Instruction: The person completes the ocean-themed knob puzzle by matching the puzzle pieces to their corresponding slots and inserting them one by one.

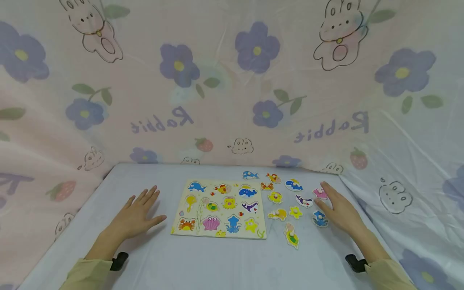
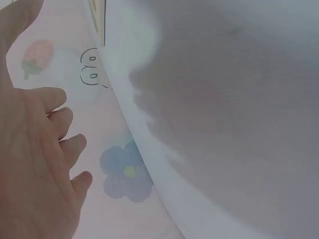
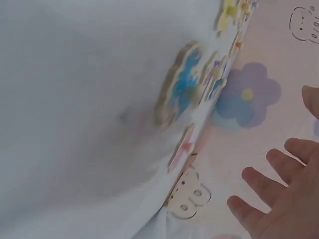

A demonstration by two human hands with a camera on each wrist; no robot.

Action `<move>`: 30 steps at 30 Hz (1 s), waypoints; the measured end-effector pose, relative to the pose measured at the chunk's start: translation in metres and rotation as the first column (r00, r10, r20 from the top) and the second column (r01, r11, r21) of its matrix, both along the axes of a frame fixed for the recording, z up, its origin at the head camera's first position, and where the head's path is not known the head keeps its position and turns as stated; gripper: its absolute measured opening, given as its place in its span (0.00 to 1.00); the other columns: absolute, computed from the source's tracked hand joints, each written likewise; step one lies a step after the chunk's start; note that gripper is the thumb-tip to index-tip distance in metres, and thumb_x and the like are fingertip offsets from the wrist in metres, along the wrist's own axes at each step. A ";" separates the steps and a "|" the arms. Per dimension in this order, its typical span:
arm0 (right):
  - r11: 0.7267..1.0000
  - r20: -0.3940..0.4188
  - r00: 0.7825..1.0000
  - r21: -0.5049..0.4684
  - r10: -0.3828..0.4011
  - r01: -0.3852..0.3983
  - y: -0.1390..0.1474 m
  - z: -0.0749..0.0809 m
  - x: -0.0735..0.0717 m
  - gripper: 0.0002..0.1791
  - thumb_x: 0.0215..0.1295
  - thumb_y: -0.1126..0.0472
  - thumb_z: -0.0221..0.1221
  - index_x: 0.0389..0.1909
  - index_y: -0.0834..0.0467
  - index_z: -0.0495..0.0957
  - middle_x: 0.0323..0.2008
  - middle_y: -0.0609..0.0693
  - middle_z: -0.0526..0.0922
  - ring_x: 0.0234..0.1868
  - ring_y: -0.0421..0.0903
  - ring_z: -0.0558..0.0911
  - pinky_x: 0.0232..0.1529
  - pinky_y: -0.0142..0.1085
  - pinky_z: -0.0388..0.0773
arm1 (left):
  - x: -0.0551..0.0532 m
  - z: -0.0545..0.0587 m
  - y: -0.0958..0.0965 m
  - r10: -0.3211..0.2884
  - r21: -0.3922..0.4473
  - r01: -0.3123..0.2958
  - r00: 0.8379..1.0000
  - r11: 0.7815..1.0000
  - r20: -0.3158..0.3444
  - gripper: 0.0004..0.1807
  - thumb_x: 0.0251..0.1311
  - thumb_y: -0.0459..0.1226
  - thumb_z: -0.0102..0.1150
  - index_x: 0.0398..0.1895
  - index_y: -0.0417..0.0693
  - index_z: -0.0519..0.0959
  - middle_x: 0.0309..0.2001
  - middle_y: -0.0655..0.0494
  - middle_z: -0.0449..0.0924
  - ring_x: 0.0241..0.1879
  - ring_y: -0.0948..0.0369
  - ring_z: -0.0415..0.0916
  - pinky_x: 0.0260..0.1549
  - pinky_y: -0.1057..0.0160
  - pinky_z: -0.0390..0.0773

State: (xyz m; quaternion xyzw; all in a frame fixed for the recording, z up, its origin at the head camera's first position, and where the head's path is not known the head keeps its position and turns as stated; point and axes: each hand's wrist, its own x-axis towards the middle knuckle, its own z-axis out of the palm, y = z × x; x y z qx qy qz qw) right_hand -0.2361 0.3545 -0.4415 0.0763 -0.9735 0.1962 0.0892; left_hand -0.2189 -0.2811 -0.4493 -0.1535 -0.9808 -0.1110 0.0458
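Note:
Left of a sea-animal puzzle board [image 1: 217,209], my left hand [image 1: 134,217] hovers over the table with fingers spread and nothing in it. On the other side, my right hand [image 1: 340,209] is also empty, its fingers straight, close to the blue squid piece [image 1: 320,219] and the pink shell piece [image 1: 320,193]. Loose knobbed pieces lie right of the board, among them a green turtle [image 1: 291,236], a yellow starfish [image 1: 295,212], a purple whale [image 1: 304,201] and a crab [image 1: 267,186]. In the right wrist view the squid piece [image 3: 182,84] lies apart from the fingers [image 3: 264,186].
White cloth covers the table [image 1: 203,266]. Behind it hangs a curtain [image 1: 224,88] printed with rabbits and flowers. More loose pieces, such as a blue whale [image 1: 294,185] and a small fish [image 1: 273,178], lie near the back edge. Each wrist wears a black strap [image 1: 119,262].

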 end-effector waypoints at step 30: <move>0.924 0.100 0.966 -0.331 0.237 -0.192 -0.146 -0.008 -0.149 0.18 0.75 0.63 0.62 0.62 0.62 0.79 0.58 0.59 0.82 0.53 0.55 0.83 0.52 0.45 0.86 | -0.085 -0.027 0.016 -0.224 -0.027 0.228 0.969 0.973 0.105 0.48 0.71 0.61 0.56 0.81 0.39 0.58 0.82 0.42 0.52 0.79 0.37 0.51 0.74 0.30 0.54</move>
